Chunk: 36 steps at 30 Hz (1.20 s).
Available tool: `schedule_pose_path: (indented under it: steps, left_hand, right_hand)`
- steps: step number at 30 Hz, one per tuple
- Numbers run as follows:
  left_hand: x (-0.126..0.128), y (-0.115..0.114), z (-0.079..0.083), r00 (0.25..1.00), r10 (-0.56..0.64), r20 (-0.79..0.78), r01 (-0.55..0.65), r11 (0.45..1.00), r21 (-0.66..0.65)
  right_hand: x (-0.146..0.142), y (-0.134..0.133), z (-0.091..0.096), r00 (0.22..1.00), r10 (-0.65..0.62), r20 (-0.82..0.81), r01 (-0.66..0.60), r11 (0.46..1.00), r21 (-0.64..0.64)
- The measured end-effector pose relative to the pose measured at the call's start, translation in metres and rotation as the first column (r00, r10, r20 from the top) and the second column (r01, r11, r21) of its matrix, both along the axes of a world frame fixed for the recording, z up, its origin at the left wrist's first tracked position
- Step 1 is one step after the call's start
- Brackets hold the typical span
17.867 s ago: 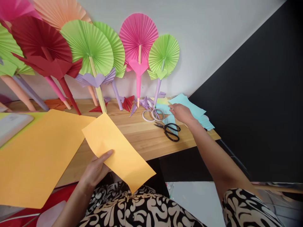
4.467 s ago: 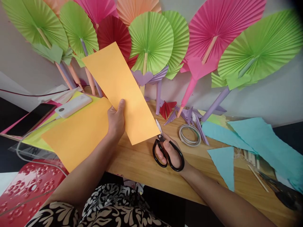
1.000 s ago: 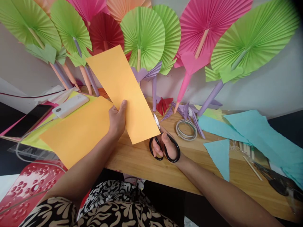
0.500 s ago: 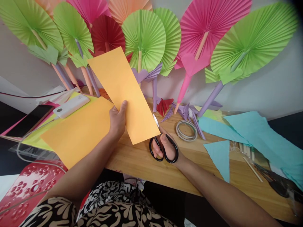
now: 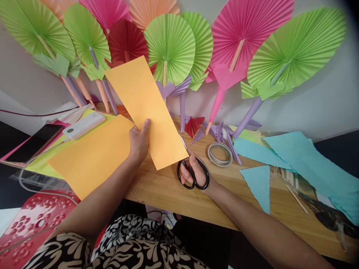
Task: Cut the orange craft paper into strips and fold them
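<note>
My left hand [image 5: 139, 141] grips a rectangular piece of orange-yellow paper [image 5: 148, 108] by its left long edge, thumb on top. The paper is held tilted above the table. In my right hand [image 5: 198, 172] is a pair of scissors with black handles [image 5: 206, 183], thumb and fingers through the loops. The blades lie mostly behind the paper's lower right corner, with a sliver showing along its right edge. Whether they touch the paper I cannot tell. A larger orange-yellow sheet [image 5: 84, 160] lies under my left forearm.
Several pleated paper fans, such as a green one [image 5: 169, 45] and a pink one [image 5: 249, 30], lean on the wall. Tape rolls [image 5: 209, 158], turquoise paper [image 5: 314, 160] and dark scissors [image 5: 325, 220] lie to the right. A phone [image 5: 35, 144] and a white power bank [image 5: 84, 125] are left.
My right hand and the scissors have shifted very slightly up and left. The view of the right side has moved a little; the paper and my left hand are nearly still.
</note>
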<state>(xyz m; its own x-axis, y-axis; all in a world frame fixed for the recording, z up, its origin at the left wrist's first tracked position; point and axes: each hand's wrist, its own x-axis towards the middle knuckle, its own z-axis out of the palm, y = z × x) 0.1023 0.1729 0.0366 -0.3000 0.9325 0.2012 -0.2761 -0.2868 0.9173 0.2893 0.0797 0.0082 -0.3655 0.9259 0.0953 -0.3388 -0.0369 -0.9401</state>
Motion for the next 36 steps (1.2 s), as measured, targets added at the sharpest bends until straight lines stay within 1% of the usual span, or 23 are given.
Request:
schedule_pose_path:
  steps: [1, 3, 6, 8, 11, 14, 18, 22, 25, 29, 33, 36]
  left_hand:
    - [0.0, 0.0, 0.0, 1.0, -0.002, -0.002, 0.002, 1.0, 0.002]
    - [-0.001, 0.0, -0.001, 1.0, -0.003, -0.002, 0.003, 1.0, 0.006]
    - [-0.001, 0.001, 0.0, 1.0, -0.003, 0.003, 0.003, 1.0, 0.009]
    - [-0.002, 0.002, 0.0, 1.0, -0.013, 0.009, 0.013, 1.0, 0.002]
    - [-0.003, 0.003, -0.001, 0.999, -0.041, 0.013, 0.041, 0.999, -0.015]
    - [-0.004, 0.004, -0.003, 0.998, -0.06, 0.006, 0.06, 0.998, -0.01]
    - [-0.005, 0.005, -0.004, 0.999, -0.047, -0.003, 0.047, 0.999, -0.008]
    - [-0.005, 0.004, -0.001, 0.999, -0.04, -0.002, 0.04, 0.999, -0.013]
    - [-0.004, 0.004, 0.0, 0.998, -0.056, 0.01, 0.056, 0.998, -0.027]
    - [-0.003, 0.003, 0.001, 0.995, -0.093, 0.037, 0.094, 0.995, -0.037]
    - [0.0, 0.001, -0.001, 0.989, -0.142, 0.05, 0.144, 0.989, -0.039]
    - [0.002, 0.001, -0.003, 0.986, -0.161, 0.046, 0.162, 0.987, -0.015]
  right_hand:
    - [0.0, 0.001, 0.0, 1.0, 0.009, -0.02, -0.01, 0.999, -0.032]
    - [0.001, 0.004, 0.001, 0.996, 0.063, -0.063, -0.068, 0.994, -0.084]
    - [0.003, 0.007, 0.002, 0.977, 0.185, -0.105, -0.195, 0.976, -0.095]
    - [0.004, 0.008, 0.001, 0.97, 0.216, -0.109, -0.226, 0.97, -0.092]
    - [0.006, 0.009, -0.001, 0.974, 0.204, -0.098, -0.214, 0.972, -0.099]
    - [0.008, 0.01, -0.005, 0.978, 0.193, -0.084, -0.2, 0.977, -0.081]
    - [0.011, 0.011, -0.012, 0.98, 0.182, -0.085, -0.187, 0.981, -0.054]
    - [0.014, 0.012, -0.015, 0.98, 0.175, -0.098, -0.181, 0.982, -0.051]
    - [0.015, 0.013, -0.016, 0.983, 0.157, -0.097, -0.164, 0.984, -0.066]
    - [0.016, 0.014, -0.014, 0.975, 0.189, -0.114, -0.197, 0.978, -0.065]
    - [0.016, 0.014, -0.011, 0.981, 0.181, -0.073, -0.187, 0.979, -0.084]
    - [0.016, 0.013, -0.008, 0.986, 0.16, -0.046, -0.164, 0.98, -0.111]
